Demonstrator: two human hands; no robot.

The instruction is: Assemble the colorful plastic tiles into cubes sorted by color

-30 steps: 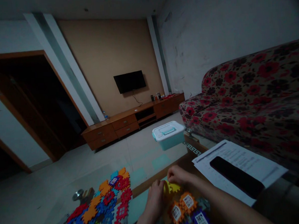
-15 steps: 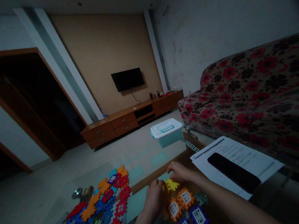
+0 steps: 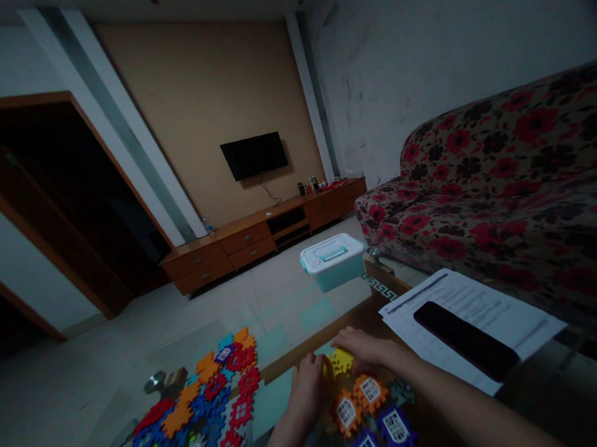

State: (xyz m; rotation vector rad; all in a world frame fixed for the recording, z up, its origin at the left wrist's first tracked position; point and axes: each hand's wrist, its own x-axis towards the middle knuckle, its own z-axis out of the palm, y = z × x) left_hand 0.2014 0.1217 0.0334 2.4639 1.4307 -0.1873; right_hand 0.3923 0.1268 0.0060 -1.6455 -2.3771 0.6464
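A yellow foam puzzle piece (image 3: 342, 362) is gripped between a person's left hand (image 3: 310, 387) and right hand (image 3: 360, 348), the left fingers closed around its left side and the right fingers bent over its top, just short of the wooden far edge of a glass-topped table (image 3: 312, 349). Orange and purple foam pieces (image 3: 370, 390) are laid just below, a multicoloured foam mat (image 3: 198, 405) is spread to the left, and white printed papers (image 3: 463, 315) lie to the right, under a black phone (image 3: 459, 340)
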